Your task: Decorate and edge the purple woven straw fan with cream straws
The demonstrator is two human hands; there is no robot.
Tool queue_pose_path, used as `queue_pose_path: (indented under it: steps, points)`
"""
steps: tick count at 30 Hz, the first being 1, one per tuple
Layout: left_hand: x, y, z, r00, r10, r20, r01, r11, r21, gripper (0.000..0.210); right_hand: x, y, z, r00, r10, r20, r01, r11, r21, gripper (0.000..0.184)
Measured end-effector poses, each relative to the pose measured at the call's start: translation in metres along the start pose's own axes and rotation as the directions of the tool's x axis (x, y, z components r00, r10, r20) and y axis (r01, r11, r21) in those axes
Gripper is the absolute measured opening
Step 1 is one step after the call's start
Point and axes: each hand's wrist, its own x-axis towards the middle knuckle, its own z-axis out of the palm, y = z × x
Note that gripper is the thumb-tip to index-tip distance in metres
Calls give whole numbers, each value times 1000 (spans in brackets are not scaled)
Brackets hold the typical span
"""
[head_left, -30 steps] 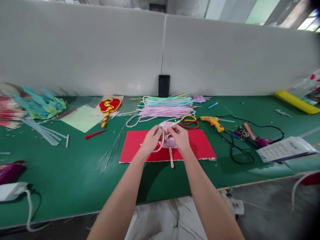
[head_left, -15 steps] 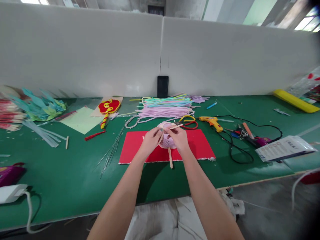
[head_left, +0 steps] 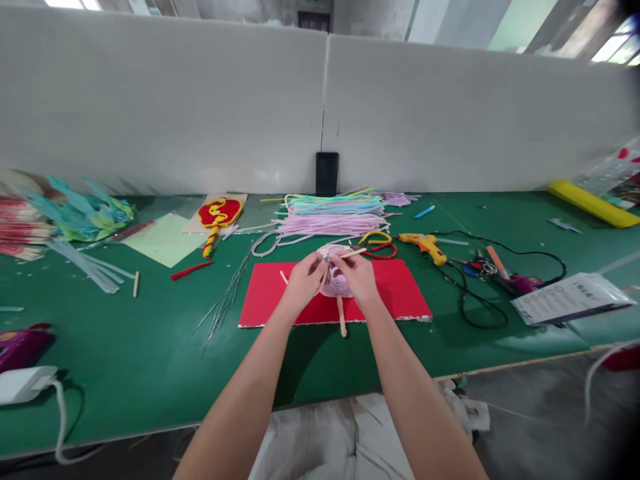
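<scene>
Both hands are pinched closed over a lilac round fan [head_left: 337, 287] made of fuzzy stems. The fan lies on a red board [head_left: 400, 290], its pale wrapped handle [head_left: 343, 319] pointing toward me. My right hand [head_left: 359, 273] pinches a pale fuzzy stem [head_left: 357, 253], whose end sticks out to the right above the knuckles. My left hand [head_left: 305, 277] is closed around part of a pale stem, close to the right fingertips. Another pale end shows left of that hand. The fingers hide the fan's middle.
Behind the board lie a bundle of pastel fuzzy stems [head_left: 333, 223] and scissors [head_left: 379, 250]. To the right are a yellow glue gun [head_left: 425, 247] with a black cord and a packaged leaflet [head_left: 570, 298]. On the left are thin wires [head_left: 225, 303] and a red-and-yellow fan [head_left: 220, 213].
My left fingers have shifted slightly, and more of the pale stem end shows to the left of that hand. My right hand stays nearly in place.
</scene>
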Motion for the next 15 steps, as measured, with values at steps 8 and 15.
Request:
queue_pose_path:
  steps: [8, 15]
  points:
    - [-6, 11, -8, 881, 247, -404, -197, 967, 163, 26, 13, 11, -14, 977, 69, -200, -2, 948, 319, 28]
    - [-5, 9, -6, 877, 210, -433, -165, 976, 139, 20, 13, 13, -12, 975, 87, -207, 3, 918, 397, 24]
